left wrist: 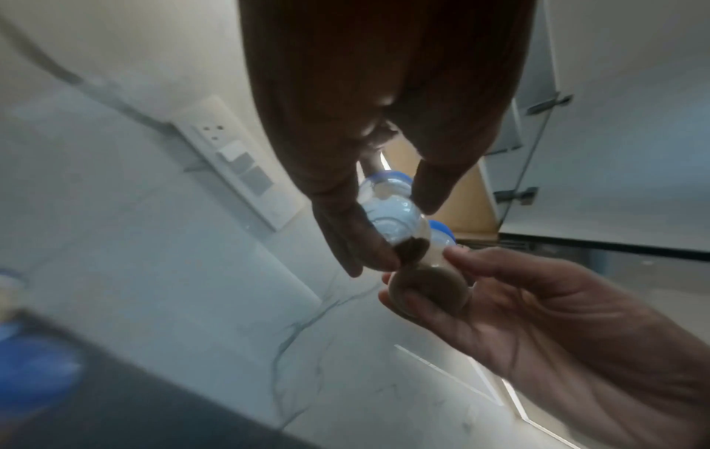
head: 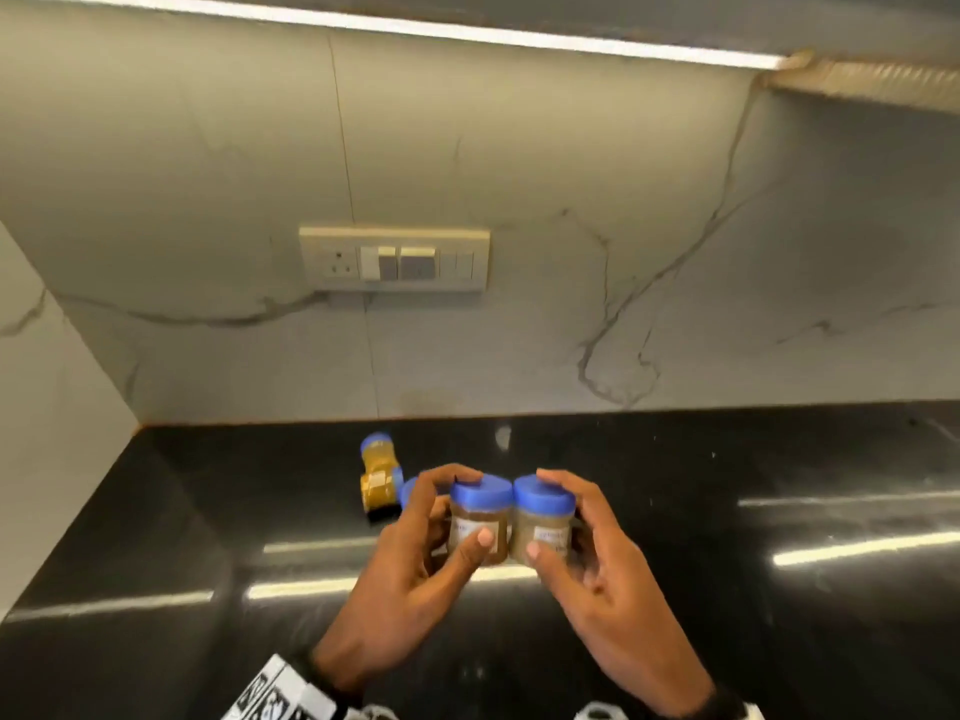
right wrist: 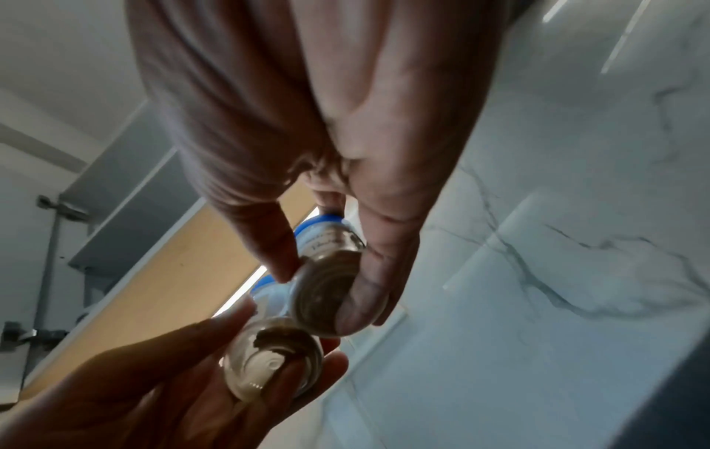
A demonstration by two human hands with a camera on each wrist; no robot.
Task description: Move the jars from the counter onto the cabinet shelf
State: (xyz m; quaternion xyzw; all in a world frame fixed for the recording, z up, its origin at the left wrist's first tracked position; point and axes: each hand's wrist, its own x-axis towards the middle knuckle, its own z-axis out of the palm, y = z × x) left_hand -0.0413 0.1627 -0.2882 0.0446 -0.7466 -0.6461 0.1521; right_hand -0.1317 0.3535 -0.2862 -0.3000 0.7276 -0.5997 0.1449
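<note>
Left hand [head: 415, 558] grips one blue-lidded jar [head: 479, 519], right hand [head: 597, 558] grips second jar [head: 543, 522]; both held touching above counter [head: 779, 470]. Yellow jar [head: 382, 478] remains at 10 o'clock. Shelf placement pending.

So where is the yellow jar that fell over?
In the head view the yellow jar lies on its side on the black counter, just left of and behind the left hand, below the wall switch panel.
</note>
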